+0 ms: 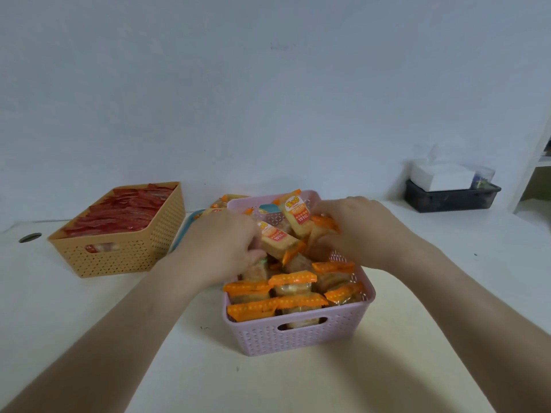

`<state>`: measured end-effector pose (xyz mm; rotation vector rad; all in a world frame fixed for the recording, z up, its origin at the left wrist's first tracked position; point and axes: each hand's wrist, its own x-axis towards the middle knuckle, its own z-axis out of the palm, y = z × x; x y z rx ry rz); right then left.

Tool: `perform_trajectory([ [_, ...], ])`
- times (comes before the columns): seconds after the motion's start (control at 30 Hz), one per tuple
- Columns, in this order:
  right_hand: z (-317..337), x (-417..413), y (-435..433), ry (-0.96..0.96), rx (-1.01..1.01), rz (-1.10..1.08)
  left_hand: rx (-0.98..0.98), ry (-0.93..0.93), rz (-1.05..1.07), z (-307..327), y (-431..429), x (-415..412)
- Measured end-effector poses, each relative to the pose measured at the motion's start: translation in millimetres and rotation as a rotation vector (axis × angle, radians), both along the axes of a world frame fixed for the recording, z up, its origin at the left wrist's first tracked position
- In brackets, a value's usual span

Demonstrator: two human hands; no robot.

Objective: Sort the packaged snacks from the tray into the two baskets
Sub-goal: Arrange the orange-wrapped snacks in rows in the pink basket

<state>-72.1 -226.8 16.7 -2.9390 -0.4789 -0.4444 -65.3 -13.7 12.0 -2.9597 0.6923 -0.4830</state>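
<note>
A pink woven basket (301,338) stands in front of me, packed with several orange-wrapped snacks (293,283). My left hand (222,245) reaches over its left rim and grips a yellow-orange snack pack (278,236) lying tilted on the pile. My right hand (354,228) is inside the basket's right side, fingers curled on an orange snack pack (320,231). Another pack (296,211) stands upright at the back. A tan basket (119,254) at the left holds several red-wrapped snacks (125,211). Part of the teal tray (186,226) shows behind my left hand.
A dark bin (450,199) with a white tissue box (441,175) sits at the back right, next to a white shelf unit (533,174). A round cable hole (29,237) is in the white table at the far left. A wall rises behind.
</note>
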Motion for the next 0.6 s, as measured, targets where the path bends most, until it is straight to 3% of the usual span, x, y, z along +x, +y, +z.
perform_trajectory([
  [0.1, 5, 5, 2, -0.03, 0.079, 0.048, 0.256, 0.012, 0.009, -2, -9, 7],
  [0.23, 13, 8, 1, -0.005, 0.212, 0.119, 0.35, 0.088, 0.031, -5, -18, 19],
  [0.4, 20, 7, 3, 0.057, 0.383, 0.27, 0.337, 0.267, 0.052, -6, -20, 25],
  [0.5, 16, 7, 10, 0.188, 0.381, 0.318, 0.281, 0.234, 0.01, -2, -17, 25],
  [0.6, 11, 7, 19, 0.276, 0.239, 0.303, 0.23, 0.137, -0.016, 1, -10, 22],
])
